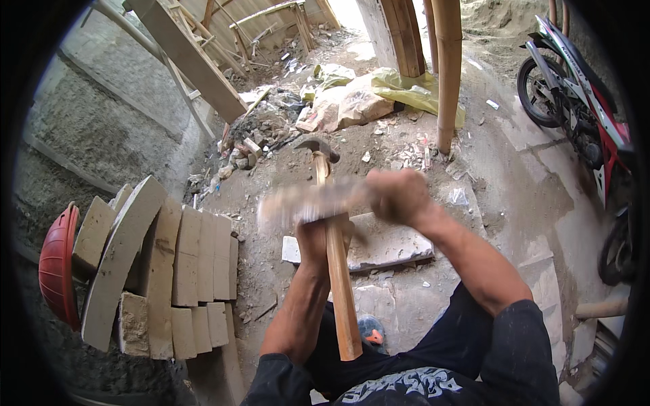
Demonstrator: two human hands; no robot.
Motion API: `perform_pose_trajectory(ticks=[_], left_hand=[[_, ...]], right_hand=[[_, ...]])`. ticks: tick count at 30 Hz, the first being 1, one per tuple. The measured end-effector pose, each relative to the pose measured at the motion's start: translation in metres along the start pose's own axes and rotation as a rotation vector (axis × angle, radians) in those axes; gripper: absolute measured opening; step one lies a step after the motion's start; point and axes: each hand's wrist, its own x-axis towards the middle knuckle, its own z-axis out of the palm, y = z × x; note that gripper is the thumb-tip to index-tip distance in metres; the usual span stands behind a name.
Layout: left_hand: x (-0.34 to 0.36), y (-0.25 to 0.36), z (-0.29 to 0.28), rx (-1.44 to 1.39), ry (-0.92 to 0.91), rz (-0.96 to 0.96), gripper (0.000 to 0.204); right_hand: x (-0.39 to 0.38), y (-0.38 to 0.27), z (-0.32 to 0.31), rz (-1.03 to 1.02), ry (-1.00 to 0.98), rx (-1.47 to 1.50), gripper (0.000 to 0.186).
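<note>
My right hand (401, 195) is clenched on one end of a blurred piece (291, 206); my left hand (312, 240) is at the hammer (337, 267), finger hold I cannot tell.

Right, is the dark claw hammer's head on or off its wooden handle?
On: the curved metal head sits at the far end of the light-brown wooden handle, beyond the left hand. How tightly, I cannot tell.
</note>
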Motion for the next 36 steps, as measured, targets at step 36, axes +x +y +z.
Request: perform_pose_trajectory(ticks=[36], left_hand=[[0.019, -0.002, 0.001, -0.42, -0.193, -0.02, 0.043]], right_hand=[[-0.01, 0.011, -0.031, 0.24, 0.002, 0.13, 0.042]])
